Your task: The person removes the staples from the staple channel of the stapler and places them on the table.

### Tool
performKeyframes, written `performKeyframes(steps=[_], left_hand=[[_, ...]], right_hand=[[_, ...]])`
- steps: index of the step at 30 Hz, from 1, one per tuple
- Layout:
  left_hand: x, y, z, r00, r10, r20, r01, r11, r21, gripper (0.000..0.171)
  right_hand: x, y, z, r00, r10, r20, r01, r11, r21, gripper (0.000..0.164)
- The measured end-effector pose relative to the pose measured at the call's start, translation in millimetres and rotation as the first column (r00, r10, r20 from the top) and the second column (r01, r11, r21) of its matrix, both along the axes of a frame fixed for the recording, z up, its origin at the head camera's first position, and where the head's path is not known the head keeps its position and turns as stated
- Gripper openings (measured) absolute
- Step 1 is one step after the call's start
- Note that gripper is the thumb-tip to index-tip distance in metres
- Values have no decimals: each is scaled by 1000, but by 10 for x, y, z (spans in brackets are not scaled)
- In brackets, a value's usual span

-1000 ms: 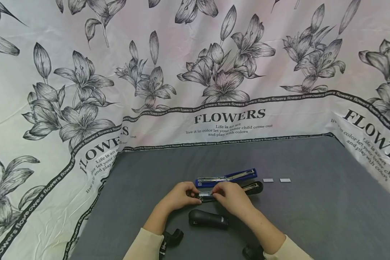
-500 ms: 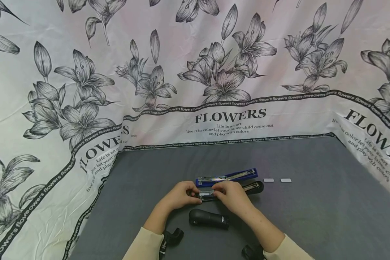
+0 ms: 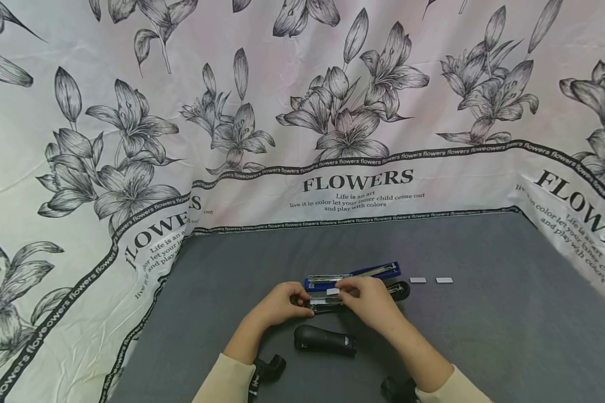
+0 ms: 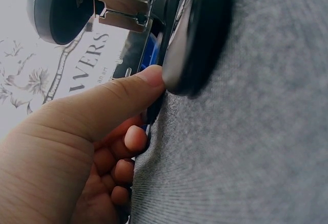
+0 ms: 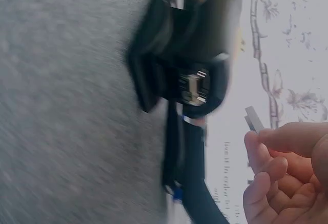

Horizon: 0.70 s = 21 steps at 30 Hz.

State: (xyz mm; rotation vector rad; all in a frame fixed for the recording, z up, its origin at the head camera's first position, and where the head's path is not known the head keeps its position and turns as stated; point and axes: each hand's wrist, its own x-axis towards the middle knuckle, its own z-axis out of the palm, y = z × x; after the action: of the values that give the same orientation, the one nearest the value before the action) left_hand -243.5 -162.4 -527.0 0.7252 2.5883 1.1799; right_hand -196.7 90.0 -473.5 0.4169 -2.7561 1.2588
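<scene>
My right hand (image 3: 373,305) pinches a small silver staple strip (image 3: 333,291) between thumb and forefinger; the strip (image 5: 252,117) juts past the fingertips in the right wrist view. It is held just above an opened black stapler (image 3: 326,306), whose metal magazine is exposed. At that stapler's left end, my left hand (image 3: 281,304) grips it with thumb and fingers. In the left wrist view the thumb of the left hand (image 4: 110,106) presses at the stapler's end, beside the base. Behind lies an opened blue stapler (image 3: 378,271), partly covered by the right hand.
A second black stapler (image 3: 325,341), closed, lies nearer the person on the grey tabletop (image 3: 509,313). To the right of the blue stapler are two more staple strips (image 3: 417,280). A flower-printed cloth (image 3: 353,129) hangs behind and at both sides.
My right hand has lifted up and away to the right from the black stapler's magazine, and the staple strip now shows in its fingers. The left hand has stayed in place.
</scene>
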Motion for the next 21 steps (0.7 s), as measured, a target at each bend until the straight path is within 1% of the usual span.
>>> performKeyframes(steps=[5,7,14,21], left_hand=[[4,-1,-1,1000,8,7,-8,1000,-14,21],[6,-7,-1,1000,9,13,-9,1000,-18,21],[14,-10,-1,1000,-2,20,2,1000,-5,20],[6,-12,-10,1000,-3,16,3,1000,-1,20]], right_hand=[[28,112,135,999,2,42,-1,1000,-25,18],[31,162,186,999,5,44,-4,1000,-28,18],[73,356,353,1000,-1,22,2,999,-33,18],[90,554,453,999,-37,-23,37,999,-10,17]])
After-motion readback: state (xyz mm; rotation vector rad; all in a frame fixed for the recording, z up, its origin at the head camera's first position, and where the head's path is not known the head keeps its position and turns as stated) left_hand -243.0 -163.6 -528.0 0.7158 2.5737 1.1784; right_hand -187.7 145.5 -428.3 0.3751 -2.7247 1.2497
